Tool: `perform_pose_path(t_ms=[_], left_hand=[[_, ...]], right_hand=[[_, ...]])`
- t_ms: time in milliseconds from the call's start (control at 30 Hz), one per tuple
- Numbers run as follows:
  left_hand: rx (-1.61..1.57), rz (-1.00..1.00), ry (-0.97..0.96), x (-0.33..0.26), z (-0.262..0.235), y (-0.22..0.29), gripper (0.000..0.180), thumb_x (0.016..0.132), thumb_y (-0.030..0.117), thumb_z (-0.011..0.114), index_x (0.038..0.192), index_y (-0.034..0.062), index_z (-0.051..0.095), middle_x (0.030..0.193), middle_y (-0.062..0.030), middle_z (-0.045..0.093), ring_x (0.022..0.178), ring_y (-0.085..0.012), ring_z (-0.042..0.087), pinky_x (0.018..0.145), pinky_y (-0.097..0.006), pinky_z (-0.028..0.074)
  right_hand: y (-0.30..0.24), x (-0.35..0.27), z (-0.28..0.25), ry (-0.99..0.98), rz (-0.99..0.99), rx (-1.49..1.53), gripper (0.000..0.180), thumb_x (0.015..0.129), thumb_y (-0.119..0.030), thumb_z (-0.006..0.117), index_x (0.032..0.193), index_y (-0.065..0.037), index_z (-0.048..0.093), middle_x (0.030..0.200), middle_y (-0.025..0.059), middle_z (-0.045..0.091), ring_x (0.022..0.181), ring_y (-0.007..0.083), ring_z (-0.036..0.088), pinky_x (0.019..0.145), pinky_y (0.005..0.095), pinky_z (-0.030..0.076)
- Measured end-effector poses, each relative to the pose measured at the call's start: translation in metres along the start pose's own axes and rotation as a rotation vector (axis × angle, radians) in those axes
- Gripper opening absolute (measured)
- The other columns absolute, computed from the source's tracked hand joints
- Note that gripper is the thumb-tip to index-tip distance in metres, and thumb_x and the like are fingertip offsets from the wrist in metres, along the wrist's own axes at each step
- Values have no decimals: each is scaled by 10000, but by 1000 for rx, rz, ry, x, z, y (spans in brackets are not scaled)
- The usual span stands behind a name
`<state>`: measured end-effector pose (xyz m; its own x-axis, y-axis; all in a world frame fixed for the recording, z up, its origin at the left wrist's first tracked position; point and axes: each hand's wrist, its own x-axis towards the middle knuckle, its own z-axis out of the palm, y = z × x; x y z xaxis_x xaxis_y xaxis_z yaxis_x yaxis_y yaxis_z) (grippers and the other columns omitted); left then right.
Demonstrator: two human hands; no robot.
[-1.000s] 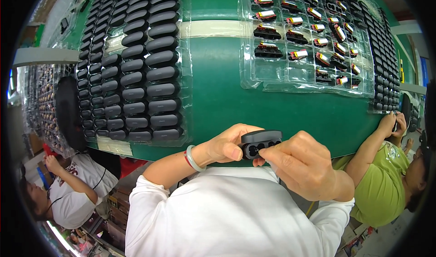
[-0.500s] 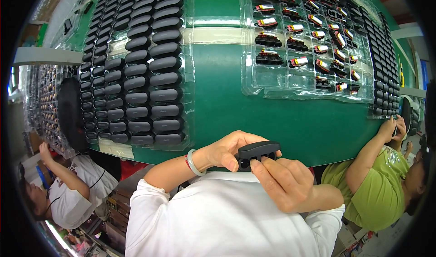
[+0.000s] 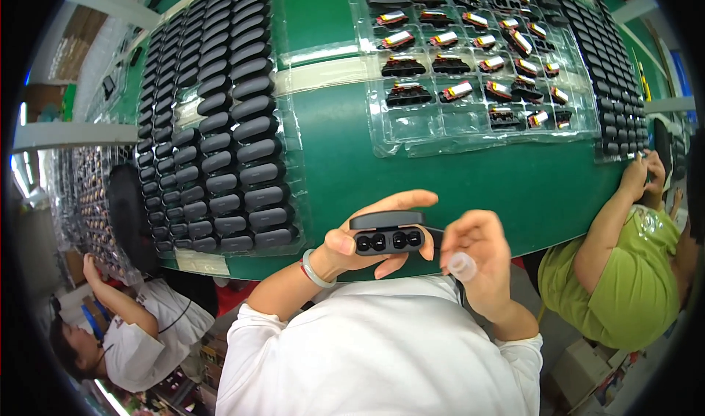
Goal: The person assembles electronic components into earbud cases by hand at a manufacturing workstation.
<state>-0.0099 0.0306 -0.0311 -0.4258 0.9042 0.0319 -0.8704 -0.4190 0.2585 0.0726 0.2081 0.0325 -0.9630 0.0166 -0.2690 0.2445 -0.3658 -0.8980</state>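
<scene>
Resting in my left hand (image 3: 339, 248) is a dark grey earbud charging case (image 3: 388, 241). Its lid is raised, showing a row of round black wells. My thumb presses its left end and my fingers wrap behind and under it. Just to the right, my right hand (image 3: 486, 258) has curled fingers, apart from the case. A small clear, hollow cylindrical plastic piece (image 3: 462, 267) shows at those fingers; its exact kind is unclear. A thin dark cable (image 3: 435, 232) shows between the case and my right hand.
On the green table (image 3: 345, 144), a clear tray of closed black cases (image 3: 257, 174) stands left. Another clear tray (image 3: 411, 133) holds black parts with silver-and-red pieces. Co-workers sit at left (image 3: 158, 328) and right (image 3: 617, 269), the right one beside more black cases (image 3: 613, 85).
The case's lid has been opened and its wells face me. My right hand has left the case, moved right, and now shows the clear plastic piece. The view has shifted slightly.
</scene>
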Motion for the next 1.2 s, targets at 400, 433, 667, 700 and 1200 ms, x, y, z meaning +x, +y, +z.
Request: perform_pose_path(t_ms=[400, 433, 667, 700, 1200], left_hand=[[-125, 18, 185, 4, 7, -7, 1181, 573, 299, 710, 1474, 106, -29, 985, -157, 579, 459, -190, 532, 411, -254, 453], [-75, 7, 192, 3, 7, -5, 1178, 572, 287, 700, 1473, 101, -36, 988, -158, 579, 478, -203, 549, 432, -258, 468], [534, -13, 212, -15, 40, 20, 647, 908, 35, 528, 1449, 21, 174, 1297, -179, 457, 978, -247, 611, 856, -338, 518], [765, 25, 241, -18, 45, 20, 566, 890, 34, 549, 1401, -6, 310, 1290, -173, 478, 989, -249, 609, 828, -333, 532], [1740, 502, 186, -23, 39, 14, 473, 696, -34, 680, 1149, -58, 548, 1045, -188, 617, 907, -298, 636, 721, -327, 551]], right_hand=[[2, 34, 5, -259, 320, -147, 399, 913, -266, 591, 1163, 34, 508, 1176, 109, 426, 984, 147, 519, 860, 258, 447], [2, 33, 6, -265, 321, -150, 399, 913, -266, 591, 1163, 34, 508, 1176, 109, 426, 984, 147, 519, 860, 258, 447], [4, 19, -2, -188, -134, -444, 397, 778, -13, 673, 1152, -13, 541, 1237, 146, 507, 1019, 233, 594, 819, 325, 528], [3, 18, -1, -187, -135, -448, 397, 778, -13, 673, 1152, -13, 541, 1237, 146, 507, 1019, 233, 594, 819, 325, 528], [12, 15, 3, -100, -661, -754, 561, 581, 200, 654, 1110, 32, 572, 1049, 165, 610, 920, 262, 623, 705, 300, 557]])
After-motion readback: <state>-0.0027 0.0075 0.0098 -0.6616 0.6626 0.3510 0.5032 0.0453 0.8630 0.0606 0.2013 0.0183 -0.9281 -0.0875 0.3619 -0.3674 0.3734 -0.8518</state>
